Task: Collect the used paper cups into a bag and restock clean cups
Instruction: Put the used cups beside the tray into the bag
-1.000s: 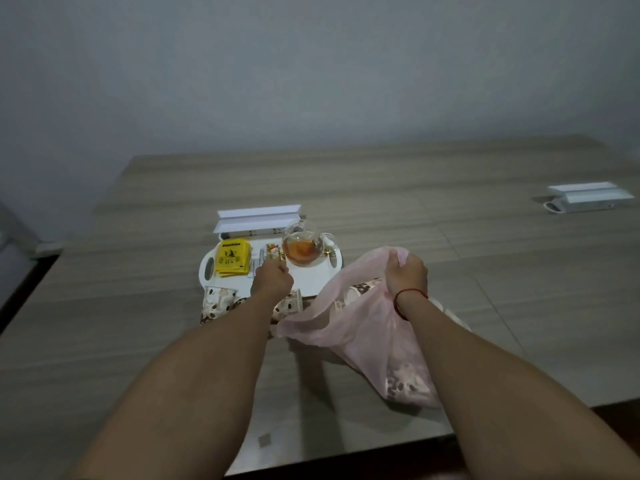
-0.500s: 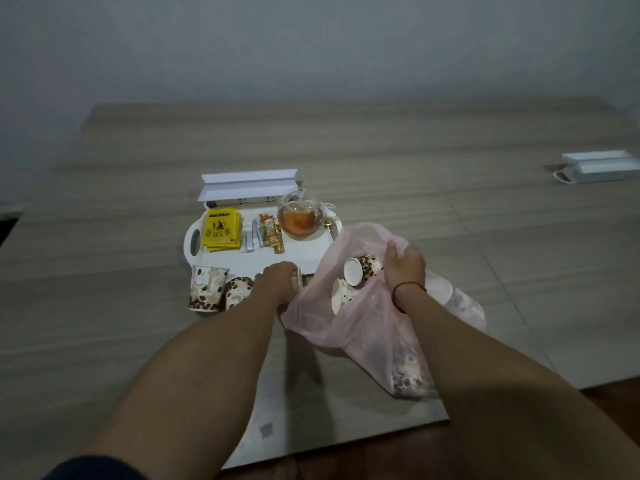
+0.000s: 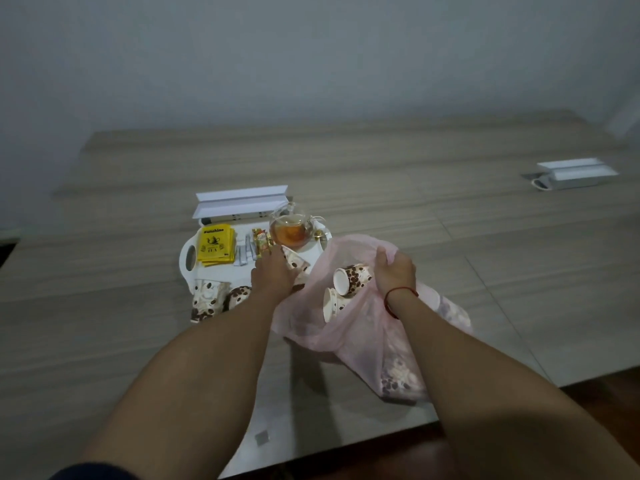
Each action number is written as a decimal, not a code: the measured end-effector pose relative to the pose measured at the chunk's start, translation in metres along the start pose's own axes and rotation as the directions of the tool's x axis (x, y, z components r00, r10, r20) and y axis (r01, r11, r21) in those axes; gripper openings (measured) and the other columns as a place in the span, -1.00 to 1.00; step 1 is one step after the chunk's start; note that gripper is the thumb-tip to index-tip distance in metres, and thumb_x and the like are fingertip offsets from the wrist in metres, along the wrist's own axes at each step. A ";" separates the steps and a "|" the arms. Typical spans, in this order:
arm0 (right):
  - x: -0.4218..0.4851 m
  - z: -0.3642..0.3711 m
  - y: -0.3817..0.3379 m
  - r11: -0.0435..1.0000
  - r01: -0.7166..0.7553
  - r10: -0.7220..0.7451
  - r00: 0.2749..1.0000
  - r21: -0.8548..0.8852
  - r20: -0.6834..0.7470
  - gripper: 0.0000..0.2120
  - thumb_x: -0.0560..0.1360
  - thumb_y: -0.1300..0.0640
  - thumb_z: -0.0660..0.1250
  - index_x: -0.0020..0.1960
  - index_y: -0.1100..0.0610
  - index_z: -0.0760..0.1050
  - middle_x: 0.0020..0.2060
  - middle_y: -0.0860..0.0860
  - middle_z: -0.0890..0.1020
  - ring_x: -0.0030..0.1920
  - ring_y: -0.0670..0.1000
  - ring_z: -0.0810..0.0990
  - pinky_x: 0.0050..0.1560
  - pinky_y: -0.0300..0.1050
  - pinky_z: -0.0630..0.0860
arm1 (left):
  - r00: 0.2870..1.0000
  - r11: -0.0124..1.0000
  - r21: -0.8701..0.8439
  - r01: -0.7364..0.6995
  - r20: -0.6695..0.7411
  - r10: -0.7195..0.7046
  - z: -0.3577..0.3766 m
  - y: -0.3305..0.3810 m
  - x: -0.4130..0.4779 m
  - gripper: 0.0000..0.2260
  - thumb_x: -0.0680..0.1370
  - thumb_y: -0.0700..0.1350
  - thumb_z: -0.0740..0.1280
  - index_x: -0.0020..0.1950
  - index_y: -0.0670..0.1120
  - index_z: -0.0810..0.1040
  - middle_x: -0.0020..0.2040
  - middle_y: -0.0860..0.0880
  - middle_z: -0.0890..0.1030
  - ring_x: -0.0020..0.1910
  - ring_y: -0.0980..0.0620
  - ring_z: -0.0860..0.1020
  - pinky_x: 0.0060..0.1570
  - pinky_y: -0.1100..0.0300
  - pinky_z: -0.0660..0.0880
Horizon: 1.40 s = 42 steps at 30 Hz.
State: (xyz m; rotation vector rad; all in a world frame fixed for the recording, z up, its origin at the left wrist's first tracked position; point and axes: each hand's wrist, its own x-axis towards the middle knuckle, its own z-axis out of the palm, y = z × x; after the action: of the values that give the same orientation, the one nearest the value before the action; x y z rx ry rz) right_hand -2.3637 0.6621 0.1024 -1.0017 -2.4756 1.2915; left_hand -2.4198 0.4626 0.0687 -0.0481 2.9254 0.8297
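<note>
A thin pink plastic bag (image 3: 360,337) lies open on the wooden table, right of a white tray (image 3: 188,271). Two bean-patterned paper cups (image 3: 349,278) lie on their sides inside its mouth, and more show through the plastic lower down. My right hand (image 3: 394,271) pinches the bag's far rim and holds it up. My left hand (image 3: 273,275) grips a tilted patterned cup (image 3: 294,263) just left of the bag's mouth. Two more patterned cups (image 3: 207,299) stand at the tray's near edge.
The tray also carries a yellow tea packet (image 3: 214,244), sachets (image 3: 247,252) and a glass teapot of amber tea (image 3: 291,230). A white folded box (image 3: 239,204) lies behind the tray, another white box (image 3: 575,174) far right. The table's near edge (image 3: 381,441) runs below the bag.
My left hand has taken a cup from the row by the tray and lifted it toward the bag. The bag's mouth has opened wider, showing two cups inside.
</note>
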 end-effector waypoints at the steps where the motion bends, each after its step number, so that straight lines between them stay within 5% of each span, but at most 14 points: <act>1: -0.001 -0.004 -0.003 1.000 0.008 -0.007 1.000 0.003 -0.002 -0.55 0.60 -0.05 0.16 0.16 0.34 0.51 0.15 0.30 0.58 0.16 0.27 0.56 0.11 0.00 0.47 | 0.999 0.991 -0.135 0.012 -0.031 -0.016 -0.005 0.010 -0.002 -0.51 0.48 0.00 0.44 0.33 -0.12 0.37 0.21 -0.13 0.54 0.19 -0.16 0.52 0.13 -0.04 0.50; 5: -0.005 -0.019 -0.014 0.999 0.048 -0.048 0.999 0.022 -0.012 -0.56 0.60 -0.04 0.16 0.13 0.33 0.53 0.12 0.30 0.60 0.13 0.26 0.58 0.07 -0.04 0.48 | 0.999 0.820 -0.571 0.043 0.014 -0.043 -0.010 0.052 -0.023 -0.45 0.43 0.01 0.51 0.28 -0.15 0.35 0.14 -0.12 0.53 0.13 -0.08 0.53 0.12 0.05 0.51; 8: -0.007 -0.030 -0.019 0.996 0.074 -0.073 0.997 0.046 -0.018 -0.56 0.59 -0.04 0.15 0.10 0.33 0.56 0.10 0.30 0.61 0.12 0.26 0.58 0.05 -0.04 0.49 | 0.984 0.690 -0.703 0.170 0.157 -0.082 -0.005 0.076 -0.043 -0.44 0.37 0.08 0.54 0.21 -0.11 0.38 0.06 -0.08 0.52 0.03 -0.03 0.55 0.08 0.04 0.57; 12: -0.010 -0.041 -0.017 0.993 0.092 -0.091 0.996 0.076 -0.023 -0.60 0.59 -0.01 0.14 -0.02 0.30 0.58 -0.01 0.29 0.64 0.03 0.26 0.60 -0.10 -0.08 0.42 | 0.943 0.683 -0.686 0.251 0.332 -0.013 0.006 0.089 -0.064 -0.48 0.35 0.06 0.56 0.19 -0.10 0.48 0.09 -0.10 0.61 -0.01 -0.01 0.59 -0.07 0.14 0.53; 18: -0.013 -0.048 -0.009 0.990 0.092 -0.091 0.996 0.110 -0.014 -0.61 0.58 -0.02 0.16 -0.04 0.29 0.57 -0.03 0.27 0.64 -0.01 0.25 0.60 -0.13 -0.15 0.34 | 0.917 0.779 -0.602 0.175 0.388 0.094 0.013 0.086 -0.085 -0.55 0.53 -0.04 0.39 0.41 0.06 0.42 0.25 -0.02 0.50 0.12 0.00 0.50 0.09 0.16 0.48; 25: -0.013 -0.052 -0.003 0.986 0.106 -0.104 0.994 0.129 -0.018 -0.63 0.59 -0.02 0.17 -0.05 0.28 0.55 -0.06 0.26 0.63 -0.02 0.24 0.60 -0.11 -0.10 0.39 | 0.911 0.595 -0.725 0.347 0.411 -0.030 0.012 0.106 -0.085 -0.65 0.49 0.23 0.34 0.01 -0.05 0.53 -0.13 0.07 0.61 -0.13 0.10 0.56 -0.17 0.19 0.37; 28: -0.013 -0.053 -0.003 0.984 0.106 -0.105 0.994 0.141 -0.014 -0.63 0.58 -0.03 0.17 -0.05 0.27 0.55 -0.08 0.25 0.62 -0.02 0.23 0.59 -0.07 -0.02 0.46 | 0.922 0.680 -0.667 0.304 0.385 -0.034 0.018 0.104 -0.082 -0.80 0.49 -0.01 0.41 0.02 -0.08 0.54 -0.09 0.00 0.58 -0.12 0.06 0.53 -0.13 0.20 0.43; 33: -0.009 -0.051 -0.004 0.982 0.126 -0.129 0.992 0.141 0.012 -0.60 0.57 -0.05 0.19 0.01 0.28 0.58 -0.02 0.26 0.65 0.03 0.27 0.61 0.02 0.05 0.54 | 0.832 0.902 -0.347 0.258 0.554 -0.024 0.026 0.102 -0.090 -0.67 0.54 -0.15 0.24 0.22 -0.26 0.57 0.14 -0.18 0.58 0.00 -0.06 0.49 -0.01 0.13 0.45; 39: -0.012 -0.040 0.001 0.987 0.120 -0.124 0.992 0.111 0.032 -0.62 0.59 0.01 0.19 0.03 0.32 0.57 0.03 0.29 0.63 0.09 0.28 0.59 0.07 0.04 0.51 | 0.788 0.931 -0.246 0.269 0.612 -0.067 0.008 0.095 -0.085 -0.65 0.57 0.00 0.28 0.25 -0.18 0.54 0.08 -0.08 0.57 0.05 -0.06 0.55 0.12 0.08 0.51; 42: -0.014 -0.027 0.001 0.990 0.119 -0.125 0.990 0.081 0.073 -0.60 0.60 -0.02 0.16 0.06 0.31 0.56 0.05 0.28 0.63 0.10 0.27 0.59 0.08 0.03 0.52 | 0.863 0.878 -0.374 0.297 0.499 -0.079 -0.001 0.080 -0.075 -0.73 0.55 -0.05 0.33 0.14 -0.19 0.62 -0.01 -0.08 0.63 -0.02 -0.05 0.60 0.10 0.06 0.53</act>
State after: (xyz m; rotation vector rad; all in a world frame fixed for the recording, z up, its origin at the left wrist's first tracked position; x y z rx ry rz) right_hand -2.3411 0.6710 0.1202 -0.7839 -2.4792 1.3998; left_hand -2.3501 0.5306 0.1192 -0.1502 2.1904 1.2478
